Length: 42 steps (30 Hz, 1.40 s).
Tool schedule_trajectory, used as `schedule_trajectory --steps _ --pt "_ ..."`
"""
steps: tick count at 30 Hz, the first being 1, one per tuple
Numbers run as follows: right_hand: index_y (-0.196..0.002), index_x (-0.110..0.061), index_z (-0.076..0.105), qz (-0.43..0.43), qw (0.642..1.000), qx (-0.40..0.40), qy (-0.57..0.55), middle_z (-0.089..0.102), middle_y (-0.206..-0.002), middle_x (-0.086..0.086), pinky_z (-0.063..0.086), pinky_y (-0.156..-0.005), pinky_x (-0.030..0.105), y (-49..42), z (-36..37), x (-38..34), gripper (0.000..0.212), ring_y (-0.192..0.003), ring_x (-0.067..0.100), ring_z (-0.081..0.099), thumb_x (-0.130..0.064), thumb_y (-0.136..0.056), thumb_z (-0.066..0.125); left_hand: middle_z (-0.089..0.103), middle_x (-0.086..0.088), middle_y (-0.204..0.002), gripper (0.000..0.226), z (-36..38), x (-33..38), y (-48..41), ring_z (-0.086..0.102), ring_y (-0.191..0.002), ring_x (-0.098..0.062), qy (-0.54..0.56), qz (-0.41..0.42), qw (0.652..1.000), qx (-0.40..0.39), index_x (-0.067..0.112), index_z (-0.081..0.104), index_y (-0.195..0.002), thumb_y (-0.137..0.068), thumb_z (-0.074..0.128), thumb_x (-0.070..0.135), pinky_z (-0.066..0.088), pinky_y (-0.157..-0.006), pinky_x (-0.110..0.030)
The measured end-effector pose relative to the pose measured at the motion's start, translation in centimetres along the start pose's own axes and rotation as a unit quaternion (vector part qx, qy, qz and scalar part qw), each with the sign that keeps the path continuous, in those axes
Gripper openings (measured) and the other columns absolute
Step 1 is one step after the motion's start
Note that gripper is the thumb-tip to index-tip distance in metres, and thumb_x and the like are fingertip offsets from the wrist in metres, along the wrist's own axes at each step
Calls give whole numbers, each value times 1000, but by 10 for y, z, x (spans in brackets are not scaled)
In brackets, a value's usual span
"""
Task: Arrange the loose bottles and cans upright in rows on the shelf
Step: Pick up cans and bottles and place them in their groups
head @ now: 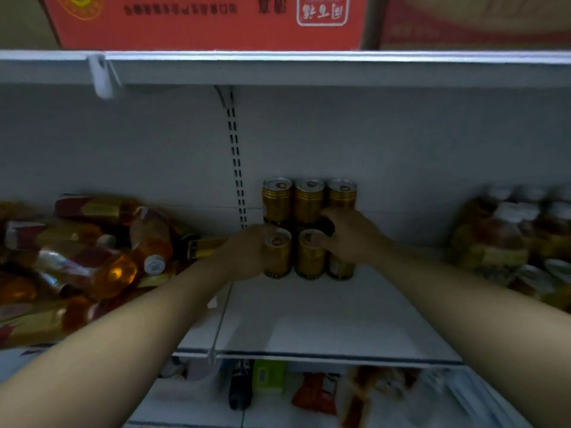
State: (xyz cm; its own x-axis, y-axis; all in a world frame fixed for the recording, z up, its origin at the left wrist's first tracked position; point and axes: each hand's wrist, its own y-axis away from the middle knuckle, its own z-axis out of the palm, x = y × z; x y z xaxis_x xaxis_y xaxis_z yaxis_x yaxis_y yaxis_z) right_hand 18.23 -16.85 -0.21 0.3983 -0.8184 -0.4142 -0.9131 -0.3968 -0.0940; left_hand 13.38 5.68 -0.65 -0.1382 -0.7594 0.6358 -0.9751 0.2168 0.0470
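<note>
Gold cans stand upright in two rows at the back of the white shelf point(324, 319). The back row point(308, 200) has three cans against the rear wall. In the front row, my left hand point(247, 253) grips the left gold can point(278, 257) from its left side. My right hand point(352, 236) rests over the front right can point(340, 268), mostly hiding it, with fingers touching the top of the middle can point(310, 257). A heap of loose amber bottles point(92, 257) lies on its side to the left.
Upright jars with white lids point(509, 236) crowd the shelf's right end. An upper shelf point(309, 66) carries a red carton point(210, 20). Packets and a dark bottle point(241, 384) lie on the lower shelf. Bare shelf surface lies in front of the cans.
</note>
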Motion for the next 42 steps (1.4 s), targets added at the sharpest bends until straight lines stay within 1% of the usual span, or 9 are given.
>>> schedule_trajectory --steps 2,6,9,13,16,24,33,37,42 --pt "-110 -24 55 35 999 29 -5 60 -107 1 44 -74 30 16 -9 8 46 -98 22 58 -62 -83 57 61 4 -107 37 2 8 -6 58 -91 -11 -4 43 999 -17 12 59 -110 -84 65 36 48 -87 -31" --pt "-144 -19 36 140 987 44 59 42 -145 9 32 -103 33 54 -28 25 73 -129 28 40 -64 -87 48 46 20 -99 38 9 25 -10 48 -88 0 -24 99 995 -19 28 49 -118 -84 66 35 35 -65 -5" --pt "-150 -23 24 203 973 67 90 26 -156 6 24 -110 35 83 -40 35 78 -140 26 26 -65 -88 45 59 7 -108 33 19 38 -10 56 -98 -11 -33 128 990 -43 24 55 -114 -84 65 36 48 -83 -27" --pt "-145 -18 36 208 964 123 109 37 -149 12 29 -106 34 112 -55 48 71 -135 30 34 -56 -88 54 57 18 -92 25 37 57 -11 55 -82 13 -13 135 989 -66 27 50 -102 -83 67 29 45 -76 -8" --pt "-141 -15 42 185 960 165 132 48 -139 13 32 -104 37 131 -72 63 65 -130 31 38 -49 -88 56 58 2 -119 41 53 82 -17 56 -110 -16 -9 128 988 -82 23 53 -121 -83 65 33 45 -97 -35" --pt "-136 -19 46 144 961 224 79 47 -138 9 32 -90 29 169 -121 133 58 -125 29 42 -48 -88 56 23 1 -154 73 128 168 -43 30 -135 -19 -14 100 992 -71 28 24 -146 -86 60 45 21 -94 -17" --pt "-128 -29 50 70 991 110 -11 55 -130 0 41 -88 31 170 -128 170 48 -116 20 52 -46 -84 53 43 0 -136 89 191 222 -68 41 -104 -4 144 86 985 -47 19 23 -143 -73 78 21 37 -69 -7" --pt "-136 -30 44 88 992 85 -9 54 -132 -3 44 -93 36 177 -133 193 58 -118 19 51 -49 -83 58 39 10 -126 121 205 236 -83 41 -119 -9 206 98 972 -53 17 -4 -148 -64 84 11 40 -97 -28" --pt "-135 -30 43 154 985 73 -32 54 -127 1 46 -89 39 188 -120 212 60 -112 23 53 -53 -82 60 54 12 -110 84 215 231 -93 57 -106 -11 240 133 962 0 25 29 -124 -63 84 7 50 -84 -25"
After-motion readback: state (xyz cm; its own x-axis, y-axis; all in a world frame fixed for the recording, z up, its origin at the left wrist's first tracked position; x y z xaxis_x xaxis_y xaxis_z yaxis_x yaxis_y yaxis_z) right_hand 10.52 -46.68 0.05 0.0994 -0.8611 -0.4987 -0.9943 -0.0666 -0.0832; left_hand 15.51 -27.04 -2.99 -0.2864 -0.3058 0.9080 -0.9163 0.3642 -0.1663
